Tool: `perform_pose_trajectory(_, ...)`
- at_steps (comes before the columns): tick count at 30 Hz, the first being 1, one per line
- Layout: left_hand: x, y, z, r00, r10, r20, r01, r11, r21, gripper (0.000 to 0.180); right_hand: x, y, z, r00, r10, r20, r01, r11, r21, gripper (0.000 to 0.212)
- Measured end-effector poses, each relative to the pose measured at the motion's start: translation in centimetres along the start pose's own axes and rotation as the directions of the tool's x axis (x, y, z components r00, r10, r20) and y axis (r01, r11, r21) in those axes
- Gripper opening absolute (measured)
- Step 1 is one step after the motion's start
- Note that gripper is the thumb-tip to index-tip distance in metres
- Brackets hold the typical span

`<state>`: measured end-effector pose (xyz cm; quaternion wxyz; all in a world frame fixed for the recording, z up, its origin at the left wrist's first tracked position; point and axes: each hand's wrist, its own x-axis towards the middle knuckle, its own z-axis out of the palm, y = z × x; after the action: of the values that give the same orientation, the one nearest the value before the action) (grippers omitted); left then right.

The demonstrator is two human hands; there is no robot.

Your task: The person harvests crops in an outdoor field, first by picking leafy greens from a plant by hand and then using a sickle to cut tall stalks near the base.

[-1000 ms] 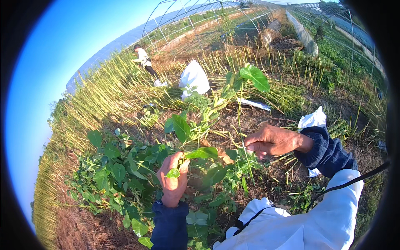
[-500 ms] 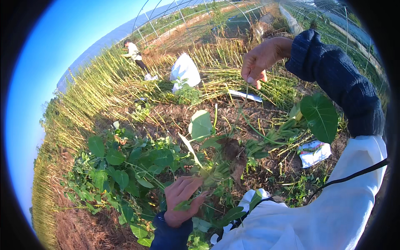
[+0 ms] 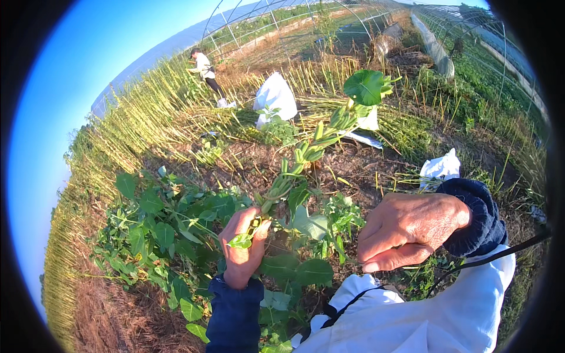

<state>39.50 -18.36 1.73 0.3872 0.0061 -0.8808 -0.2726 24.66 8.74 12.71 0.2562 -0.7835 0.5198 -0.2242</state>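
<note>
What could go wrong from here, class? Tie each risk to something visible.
The left hand grips the podded stalk near its lower end, so the long upper part might sag or swing. Green leafy plants crowd that hand and could snag the stalk. The black cord crosses the white sleeve and might catch on something.

Hands [image 3: 237, 260], left around podded stalk [image 3: 301, 157]

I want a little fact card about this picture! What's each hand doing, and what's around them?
Place: sunny outdoors
Left hand: gripping a pod-covered green stalk
Right hand: curled closed; I can't tell if it holds anything
Left of left hand: leafy green plants
Farther off: white bag on the ground
Far away: another person beside tall plants
</note>
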Motion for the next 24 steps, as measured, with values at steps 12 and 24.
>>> perform_pose_trajectory(12, 0.4, 0.2, 0.6, 1.0, 0.013, -0.02, -0.014, 1.0, -0.02, 0.022, 0.6, 7.3, -2.6, 0.667, -0.39, -0.635, -0.663, 0.078, -0.744, 0.035)
perform_pose_trajectory(24, 0.1, 0.5, 4.0, 0.958, 0.25, 0.142, -0.267, 0.956, 0.121, 0.024, -8.8, 1.9, -18.5, 0.495, -0.143, -0.857, -0.822, 0.241, -0.515, 0.022)
